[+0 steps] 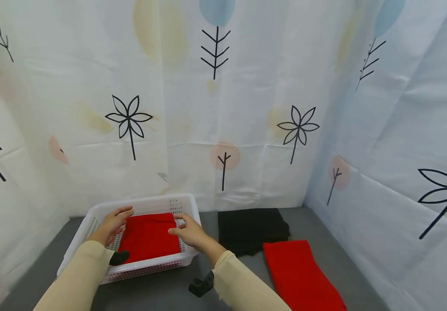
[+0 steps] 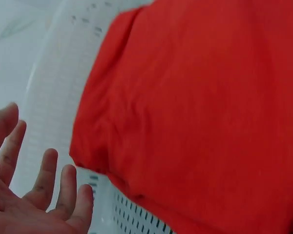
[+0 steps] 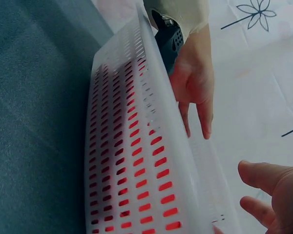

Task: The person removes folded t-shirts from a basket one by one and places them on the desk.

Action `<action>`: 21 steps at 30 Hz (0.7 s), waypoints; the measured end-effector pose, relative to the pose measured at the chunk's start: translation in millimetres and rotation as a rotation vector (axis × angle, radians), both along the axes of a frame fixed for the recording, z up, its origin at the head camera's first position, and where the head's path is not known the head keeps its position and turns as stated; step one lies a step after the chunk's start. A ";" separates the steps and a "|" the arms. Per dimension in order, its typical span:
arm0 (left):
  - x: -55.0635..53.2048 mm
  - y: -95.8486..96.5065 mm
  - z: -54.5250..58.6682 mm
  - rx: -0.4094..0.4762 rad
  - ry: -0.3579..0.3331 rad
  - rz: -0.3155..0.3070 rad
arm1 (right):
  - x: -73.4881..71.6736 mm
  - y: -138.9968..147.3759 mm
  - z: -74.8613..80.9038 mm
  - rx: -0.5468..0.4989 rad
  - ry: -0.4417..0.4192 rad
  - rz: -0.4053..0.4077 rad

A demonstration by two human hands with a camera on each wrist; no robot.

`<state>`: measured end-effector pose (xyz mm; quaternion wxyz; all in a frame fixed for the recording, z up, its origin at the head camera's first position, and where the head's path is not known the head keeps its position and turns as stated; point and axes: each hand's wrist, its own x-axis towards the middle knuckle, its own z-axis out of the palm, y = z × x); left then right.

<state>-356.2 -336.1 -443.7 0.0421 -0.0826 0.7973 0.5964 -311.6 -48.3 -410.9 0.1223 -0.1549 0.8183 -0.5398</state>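
Observation:
A folded red cloth (image 1: 149, 237) lies flat inside a white perforated plastic basket (image 1: 193, 211). My left hand (image 1: 113, 225) hovers over the basket's left side, beside the cloth's left edge. In the left wrist view the fingers of that hand (image 2: 49, 195) are spread and slightly bent, apart from the red fabric (image 2: 195, 107). My right hand (image 1: 191, 233) is at the basket's right side, near the cloth's right edge, thumb and fingers apart. The right wrist view shows the right hand (image 3: 278, 192) holding nothing, with the basket wall (image 3: 132, 146) beside it.
Right of the basket, a folded black cloth (image 1: 252, 229) lies on the grey tabletop (image 1: 149, 293). Another folded red cloth (image 1: 302, 276) lies nearer, at the right. Patterned white curtains (image 1: 223, 112) enclose the table at the back and sides.

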 end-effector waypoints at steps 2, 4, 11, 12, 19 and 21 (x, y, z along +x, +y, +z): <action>0.3 -3.3 -0.9 -0.003 -0.025 -0.018 | -2.7 -6.3 -2.8 0.027 -0.043 -0.017; -0.1 -5.7 -1.8 0.012 -0.063 -0.038 | -6.1 -11.9 -6.3 0.063 -0.088 -0.023; 0.6 -6.5 -4.7 0.054 -0.162 -0.060 | -19.0 -25.2 -17.2 0.132 -0.202 0.006; 0.8 -5.7 -4.8 0.058 -0.174 -0.061 | -20.8 -26.4 -19.3 0.136 -0.217 0.015; -1.9 -4.5 -6.0 0.120 -0.238 -0.061 | -25.5 -30.4 -26.9 0.137 -0.307 0.031; -2.3 -4.5 -5.7 0.113 -0.258 -0.060 | -25.3 -31.3 -26.3 0.162 -0.324 0.032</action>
